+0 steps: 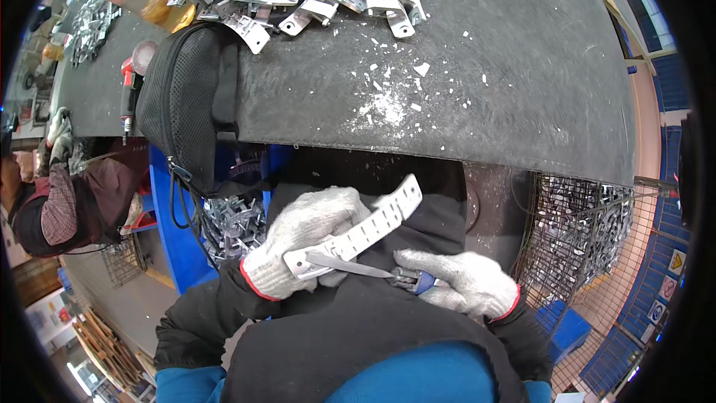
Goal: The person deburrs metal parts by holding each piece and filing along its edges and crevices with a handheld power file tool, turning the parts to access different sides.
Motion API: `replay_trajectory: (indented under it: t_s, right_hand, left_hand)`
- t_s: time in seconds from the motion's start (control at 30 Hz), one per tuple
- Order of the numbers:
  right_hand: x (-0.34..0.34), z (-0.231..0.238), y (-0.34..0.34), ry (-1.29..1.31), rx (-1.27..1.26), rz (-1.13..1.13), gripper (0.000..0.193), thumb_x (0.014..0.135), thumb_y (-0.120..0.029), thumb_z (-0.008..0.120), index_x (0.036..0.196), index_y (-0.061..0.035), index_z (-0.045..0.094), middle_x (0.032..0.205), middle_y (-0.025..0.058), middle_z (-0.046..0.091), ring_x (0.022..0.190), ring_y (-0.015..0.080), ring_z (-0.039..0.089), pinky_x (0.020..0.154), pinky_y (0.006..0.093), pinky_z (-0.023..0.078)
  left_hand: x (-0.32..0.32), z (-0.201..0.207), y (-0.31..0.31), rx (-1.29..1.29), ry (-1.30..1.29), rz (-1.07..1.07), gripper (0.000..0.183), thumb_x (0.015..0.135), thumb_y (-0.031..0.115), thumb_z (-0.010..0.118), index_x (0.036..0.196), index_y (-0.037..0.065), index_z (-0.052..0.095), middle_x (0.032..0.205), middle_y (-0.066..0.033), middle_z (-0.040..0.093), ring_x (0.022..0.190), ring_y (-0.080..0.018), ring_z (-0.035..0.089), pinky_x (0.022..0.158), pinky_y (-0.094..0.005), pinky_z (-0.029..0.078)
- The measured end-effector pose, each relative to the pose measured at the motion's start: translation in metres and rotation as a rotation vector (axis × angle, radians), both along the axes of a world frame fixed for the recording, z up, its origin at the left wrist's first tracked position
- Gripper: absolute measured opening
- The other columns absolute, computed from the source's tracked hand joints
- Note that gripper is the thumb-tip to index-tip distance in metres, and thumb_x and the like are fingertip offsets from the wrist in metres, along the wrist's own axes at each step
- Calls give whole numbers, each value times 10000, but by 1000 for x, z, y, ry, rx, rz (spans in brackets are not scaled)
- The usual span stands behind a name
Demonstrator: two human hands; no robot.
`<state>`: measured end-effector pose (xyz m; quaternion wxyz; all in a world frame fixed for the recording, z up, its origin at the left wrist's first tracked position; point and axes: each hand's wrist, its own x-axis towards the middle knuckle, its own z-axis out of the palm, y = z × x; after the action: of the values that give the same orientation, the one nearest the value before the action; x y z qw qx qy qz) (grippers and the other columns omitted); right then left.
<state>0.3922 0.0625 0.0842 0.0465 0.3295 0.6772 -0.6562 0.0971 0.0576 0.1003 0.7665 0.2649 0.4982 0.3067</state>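
Both of my hands wear whitish knit gloves with red cuffs and are over my lap, below the table's front edge. My left hand is closed around a long, pale metal bracket with ribbed slots and a hole at each end. The bracket slants up to the right. In my right hand is a hand file with a long grey tapering blade and a blue-and-dark handle. Its blade lies across the bracket's lower left end. The glove hides part of the handle.
Metal brackets are heaped at the back of the dark table, near white shavings. A black mesh case stands by a red-and-black tool. Parts fill a blue bin and a wire cage. A co-worker is at left.
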Motion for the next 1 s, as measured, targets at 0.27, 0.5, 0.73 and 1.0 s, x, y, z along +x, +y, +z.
replay_trajectory:
  t_s: [0.27,0.5,0.73,1.0]
  right_hand:
    - [-3,5,-11,32,136,-84,661,958,-323,696,1555,-163,460,1370,153,657,1133,357,697,944,381,559]
    - [6,14,-15,-35,65,-125,652,923,-270,730,1521,-136,508,1426,134,632,1207,337,674,1007,371,546]
    - [3,11,-15,-73,117,-71,662,922,-315,710,1527,-150,496,1383,147,654,1169,369,680,967,400,562]
    - [1,10,-22,-69,155,-78,675,924,-352,709,1535,-175,484,1342,135,676,1116,368,700,937,415,575]
  left_hand:
    - [14,-7,10,1090,782,56,332,1087,234,488,948,-56,569,747,-143,628,542,-175,600,484,-305,481]
    - [0,5,3,379,250,140,245,991,216,569,933,-18,612,670,-102,610,494,-152,589,448,-281,457]
    - [-2,29,4,-34,247,74,223,746,91,772,925,26,655,761,-85,621,662,-239,617,637,-368,462]
    - [-6,2,-5,253,204,-25,134,819,34,708,926,-8,640,832,-73,612,645,-163,627,505,-286,494]
